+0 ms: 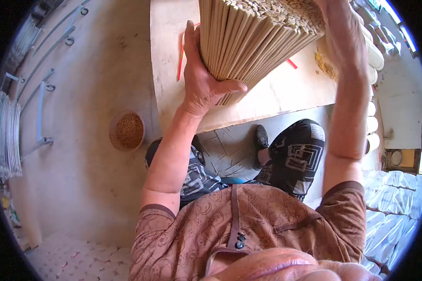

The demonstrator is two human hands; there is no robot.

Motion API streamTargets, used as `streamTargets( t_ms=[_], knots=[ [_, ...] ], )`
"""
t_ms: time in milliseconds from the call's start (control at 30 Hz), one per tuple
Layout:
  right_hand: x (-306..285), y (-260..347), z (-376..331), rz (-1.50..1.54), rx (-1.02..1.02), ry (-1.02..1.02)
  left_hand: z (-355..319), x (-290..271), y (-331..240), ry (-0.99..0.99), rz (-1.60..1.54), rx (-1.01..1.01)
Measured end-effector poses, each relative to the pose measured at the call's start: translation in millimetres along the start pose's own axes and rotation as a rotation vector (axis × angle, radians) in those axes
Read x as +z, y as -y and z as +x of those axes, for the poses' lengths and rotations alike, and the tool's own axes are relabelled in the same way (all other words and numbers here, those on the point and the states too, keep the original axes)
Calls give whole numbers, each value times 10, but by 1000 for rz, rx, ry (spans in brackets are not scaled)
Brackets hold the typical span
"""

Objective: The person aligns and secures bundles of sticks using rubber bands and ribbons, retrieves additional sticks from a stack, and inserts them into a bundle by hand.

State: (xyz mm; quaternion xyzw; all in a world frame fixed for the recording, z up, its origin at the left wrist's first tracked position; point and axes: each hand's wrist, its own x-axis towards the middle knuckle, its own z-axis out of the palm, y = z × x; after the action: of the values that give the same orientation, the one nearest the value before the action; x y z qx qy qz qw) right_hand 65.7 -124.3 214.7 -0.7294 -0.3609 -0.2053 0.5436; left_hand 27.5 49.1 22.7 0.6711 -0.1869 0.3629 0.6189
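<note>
A thick bundle of tan sticks (248,47) is held tilted above the pale tabletop (276,93), its wide end of packed stick tips turned up. My left hand (204,84) grips the bundle's lower left side, thumb across the front and fingers round behind. At the bundle's upper right is my right hand (337,23), smeared by motion and partly cut off by the top edge. Its fingers do not show clearly. Red strips (181,58) lie on the table beside my left hand. A scatter of small yellowish bits (326,64) lies under my right arm.
A round basket (112,133) of small brown pieces stands on the floor at the left. Pale rolled bundles (373,126) line the table's right side. Plastic-wrapped packs (394,201) are stacked at the lower right. Wheeled metal frames (40,107) stand far left. My legs are under the table edge.
</note>
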Motion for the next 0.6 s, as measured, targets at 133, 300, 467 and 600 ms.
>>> streamTargets(
  t_ms=[133, 300, 467, 600],
  knots=[
    [-26, 182, 430, -399, -49, 375, 17, 48, 96, -6, 37, 19],
    [148, 504, 422, -685, -27, 777, 12, 53, 78, -16, 105, -6],
    [149, 95, 748, -490, -289, 1003, 8, 25, -6, 10, 134, -70],
    [50, -165, 722, -392, -402, 1037, -50, 76, 25, -55, 42, -86]
  ],
)
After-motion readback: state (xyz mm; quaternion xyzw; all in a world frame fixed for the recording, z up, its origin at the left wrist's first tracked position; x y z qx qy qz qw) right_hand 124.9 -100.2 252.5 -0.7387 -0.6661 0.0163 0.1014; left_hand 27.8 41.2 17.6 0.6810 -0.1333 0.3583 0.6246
